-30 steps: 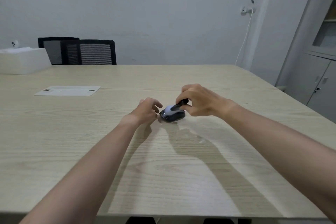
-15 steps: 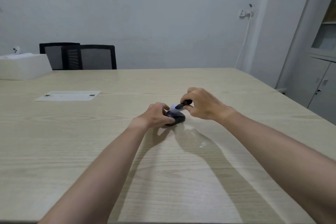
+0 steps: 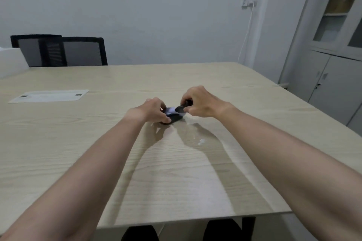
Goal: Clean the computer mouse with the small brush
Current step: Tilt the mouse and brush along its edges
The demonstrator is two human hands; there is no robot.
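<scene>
A dark computer mouse (image 3: 175, 117) with a pale top lies on the light wooden table (image 3: 176, 172) near its middle. My left hand (image 3: 154, 110) grips the mouse from its left side and hides that half. My right hand (image 3: 199, 101) pinches a small black brush (image 3: 183, 107) by its handle. The brush tip rests on the pale top of the mouse. Its bristles are too small to make out.
A flat white cable cover (image 3: 49, 96) lies in the table at the left. A white box (image 3: 10, 62) sits at the far left edge. Two black mesh chairs (image 3: 58, 51) stand behind the table. A grey cabinet (image 3: 333, 64) stands at the right.
My left hand has moved right from beside the mouse and closed on its left side. My right hand stays at the mouse with the brush.
</scene>
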